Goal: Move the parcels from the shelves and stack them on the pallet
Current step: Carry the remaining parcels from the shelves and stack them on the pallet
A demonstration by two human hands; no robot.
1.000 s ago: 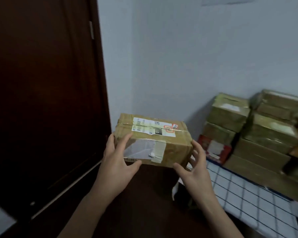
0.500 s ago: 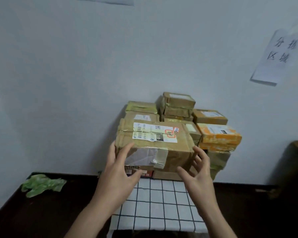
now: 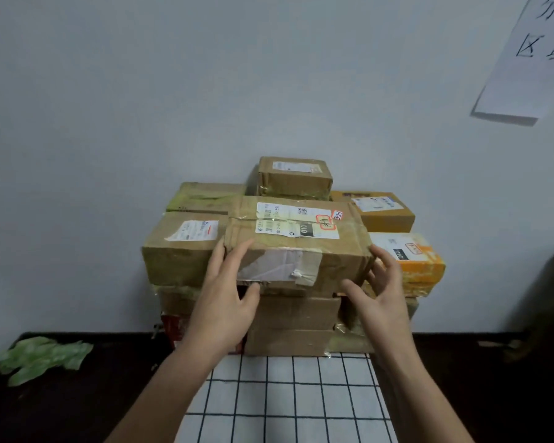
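**Taped parcel held over the stack**

Both hands grip one brown parcel (image 3: 296, 247): left hand (image 3: 224, 302) and right hand (image 3: 381, 298) clasp its near corners, fingers spread. It sits atop the stacked parcels (image 3: 288, 327) against the wall (image 3: 141, 107). Its underside is hidden. Before the stack lies a checked cloth (image 3: 288, 401); a wall notice (image 3: 531, 59) is cut off.

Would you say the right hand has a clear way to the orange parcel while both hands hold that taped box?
Probably not yet: the right hand is gripping the taped box, though the orange parcel sits uncovered just beyond it.
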